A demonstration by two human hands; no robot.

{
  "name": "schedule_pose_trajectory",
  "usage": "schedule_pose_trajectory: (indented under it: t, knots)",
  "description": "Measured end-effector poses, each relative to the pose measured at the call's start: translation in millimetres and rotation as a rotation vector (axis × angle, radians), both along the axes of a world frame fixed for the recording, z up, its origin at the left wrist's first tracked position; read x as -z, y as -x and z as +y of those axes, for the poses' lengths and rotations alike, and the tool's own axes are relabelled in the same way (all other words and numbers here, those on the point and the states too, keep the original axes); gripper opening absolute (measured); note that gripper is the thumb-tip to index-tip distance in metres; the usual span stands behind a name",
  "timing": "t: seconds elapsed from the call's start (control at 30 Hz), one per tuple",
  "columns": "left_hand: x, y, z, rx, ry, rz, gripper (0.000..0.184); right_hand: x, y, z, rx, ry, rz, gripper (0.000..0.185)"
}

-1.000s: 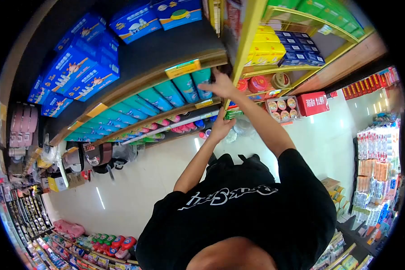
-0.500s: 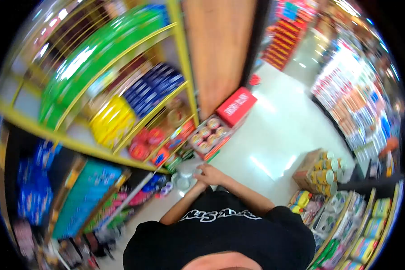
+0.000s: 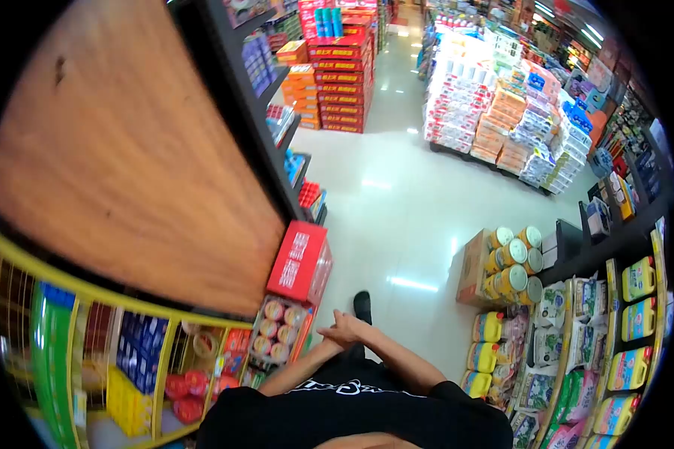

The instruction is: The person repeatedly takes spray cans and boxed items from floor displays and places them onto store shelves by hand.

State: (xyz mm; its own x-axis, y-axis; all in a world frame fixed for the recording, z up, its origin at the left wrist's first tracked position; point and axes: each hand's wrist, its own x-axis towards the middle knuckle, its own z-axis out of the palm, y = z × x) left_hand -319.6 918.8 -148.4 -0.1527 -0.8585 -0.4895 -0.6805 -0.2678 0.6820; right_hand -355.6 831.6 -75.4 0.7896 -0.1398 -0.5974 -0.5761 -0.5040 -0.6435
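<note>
Both hands meet in front of the black shirt, low in the middle of the head view. My right hand (image 3: pixel 351 328) lies over and against my left hand (image 3: pixel 332 340), its fingers folded together with no object visible in them. Most of my left hand's fingers are hidden beneath it. Just left of the hands is a tray of round, pink-labelled tubs (image 3: pixel 277 329). Above that tray stands a red box with white lettering (image 3: pixel 299 262). A dark shoe (image 3: pixel 362 305) shows on the floor beyond the hands.
A wooden panel (image 3: pixel 135 150) and yellow-framed shelves (image 3: pixel 161 374) stand at the left. Yellow-labelled cans (image 3: pixel 511 269) sit beside a carton at the right, near shelves of bottles (image 3: pixel 627 367). Stacked packages (image 3: pixel 494 112) and red cases (image 3: pixel 341 90) stand farther back along the pale floor.
My hands have left the shelf of teal packages and come together before my body. The view has swung right, from the shelves toward the open aisle.
</note>
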Motion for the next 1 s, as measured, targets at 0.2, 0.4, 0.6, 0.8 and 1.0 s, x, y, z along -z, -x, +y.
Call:
schedule_pose_trajectory:
  t: [0.2,0.4,0.6,0.8,1.0]
  knots:
    - [-3,-97,-150,0.243,-0.039,-0.046,0.041,15,-64,-155,0.115,0.004,0.210,0.102]
    - [-3,-181,-318,0.383,0.003,-0.168,0.037,-23,-117,-303,0.394,-0.056,0.109,0.101]
    - [-3,-249,-453,0.349,0.084,-0.113,0.025,-38,-177,-431,0.484,-0.027,0.027,0.092]
    - [-63,-338,-594,0.353,-0.060,0.032,0.023,-36,-263,-601,0.274,-0.026,0.062,0.085]
    - [-85,-447,-700,-0.085,0.054,-0.087,0.032,-70,-380,-727,0.080,0.176,-0.111,0.079]
